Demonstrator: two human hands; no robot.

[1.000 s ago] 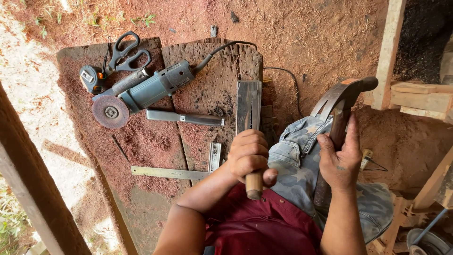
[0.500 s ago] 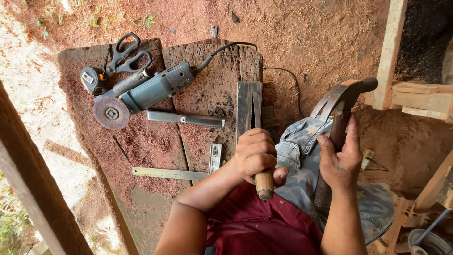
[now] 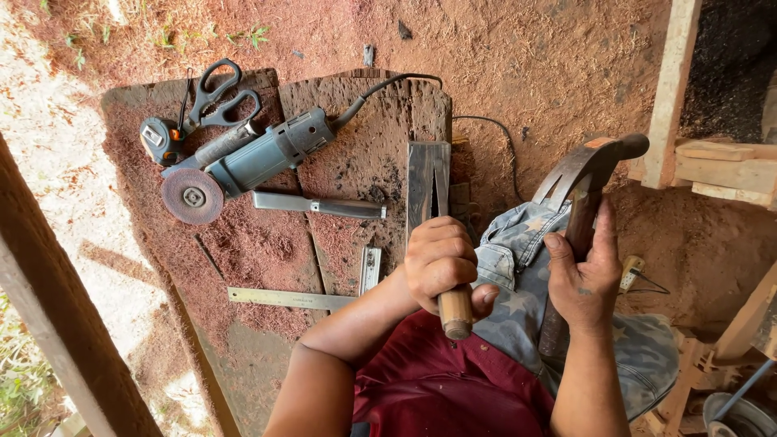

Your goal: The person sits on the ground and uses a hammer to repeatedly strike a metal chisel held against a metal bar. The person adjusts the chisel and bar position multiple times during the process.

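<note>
My left hand is shut around the wooden handle of a chisel, over a dark flat wood piece on the worn board. The chisel's blade is hidden by my fist. My right hand grips a dark curved wooden piece that stands upright against my knee, which is in star-patterned cloth.
An angle grinder with its disc, scissors, a tape measure, a metal bar and a steel ruler lie on the board. Wooden posts stand at right. A bucket sits bottom right.
My left hand with the chisel handle has shifted slightly toward me and to the right. The right hand and curved piece have barely moved.
</note>
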